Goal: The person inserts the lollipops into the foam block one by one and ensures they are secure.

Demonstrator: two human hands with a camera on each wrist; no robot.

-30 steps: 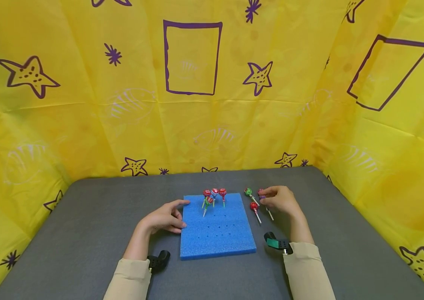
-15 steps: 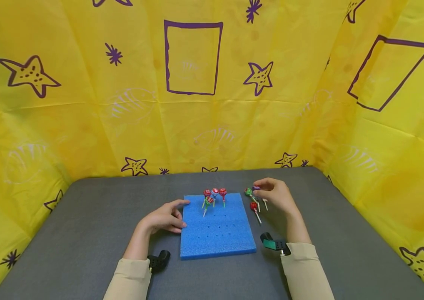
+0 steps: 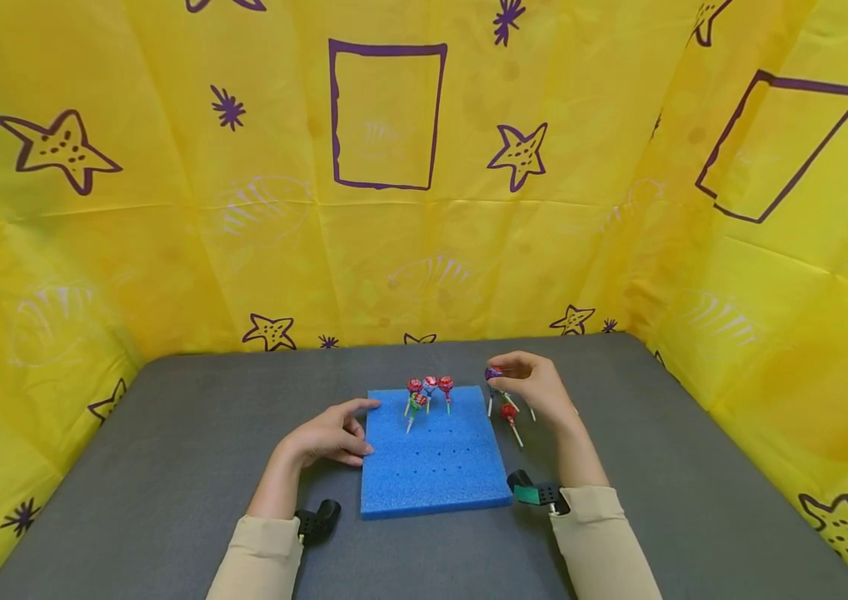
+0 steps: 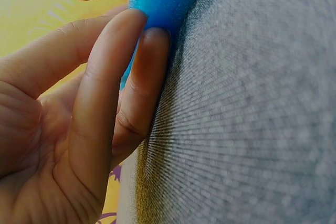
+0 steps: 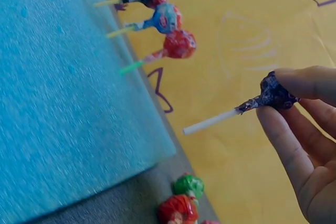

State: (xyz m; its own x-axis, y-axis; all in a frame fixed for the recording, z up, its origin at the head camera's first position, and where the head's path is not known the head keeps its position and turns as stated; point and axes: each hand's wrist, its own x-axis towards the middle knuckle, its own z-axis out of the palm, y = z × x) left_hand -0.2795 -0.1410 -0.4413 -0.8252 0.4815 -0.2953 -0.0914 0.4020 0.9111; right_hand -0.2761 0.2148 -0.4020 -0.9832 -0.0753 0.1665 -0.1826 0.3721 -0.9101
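A dark purple lollipop (image 5: 275,92) is pinched by its wrapped head between thumb and fingers of my right hand (image 3: 540,387), its white stick pointing down, near the far right corner of the blue foam board (image 3: 431,487). Several lollipops stand in the board's far part: a red one (image 3: 446,385), a blue one (image 5: 167,18), a green one (image 3: 418,402) and another red one (image 3: 414,386). At the board's left edge my left hand (image 3: 326,433) touches the foam, thumb and index finger apart; the left wrist view shows fingertips (image 4: 154,40) against its side.
On the grey table (image 3: 192,467), right of the board, lie a red lollipop (image 3: 510,412) and a green one (image 5: 189,185); another stick shows partly behind my right hand. Rows of small holes run across the board. A yellow patterned cloth (image 3: 394,250) rises behind the table.
My right hand has picked the purple lollipop up from the table on the right and moved it left, toward the board's far right corner. My left hand has stayed put.
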